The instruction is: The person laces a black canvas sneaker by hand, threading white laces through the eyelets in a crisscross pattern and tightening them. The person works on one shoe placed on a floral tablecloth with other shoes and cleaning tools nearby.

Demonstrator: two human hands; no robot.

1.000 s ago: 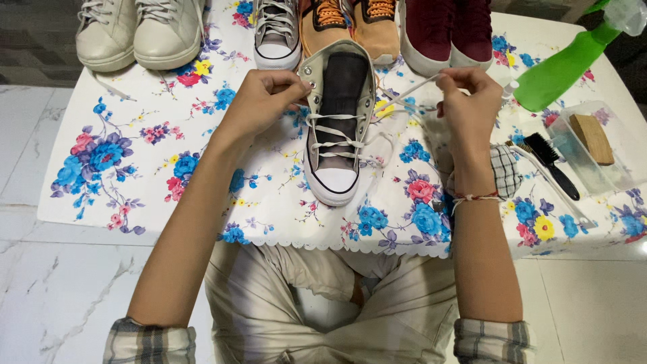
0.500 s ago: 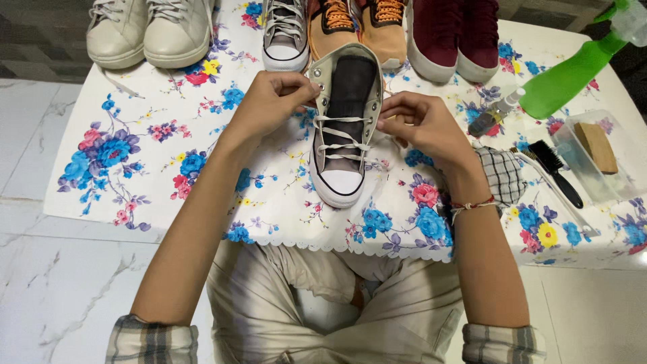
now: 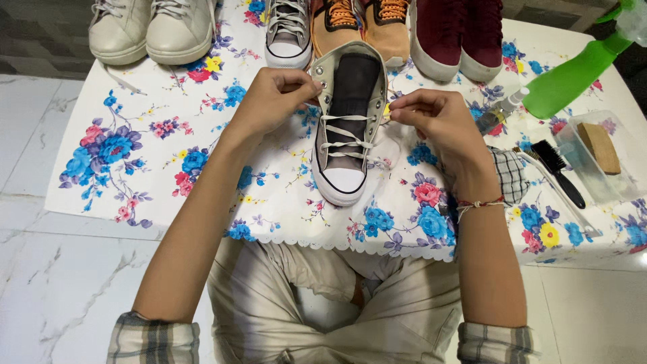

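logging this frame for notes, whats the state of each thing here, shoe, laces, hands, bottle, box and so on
grey sneaker: upright, toe toward the person, partly laced
white lace: crossed through the lower eyelets only
left hand: pinching at the shoe's left eyelet edge
right hand: pinching a lace end by the right edge
green spray bottle: lying on its side
clear box: open, brush inside
black brush: lying flat

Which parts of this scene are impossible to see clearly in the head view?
- Lace ends: hidden inside left hand and right hand.
- White sneakers, maroon shoes: backs cut off by top edge.
- Green spray bottle: head cut off at corner.
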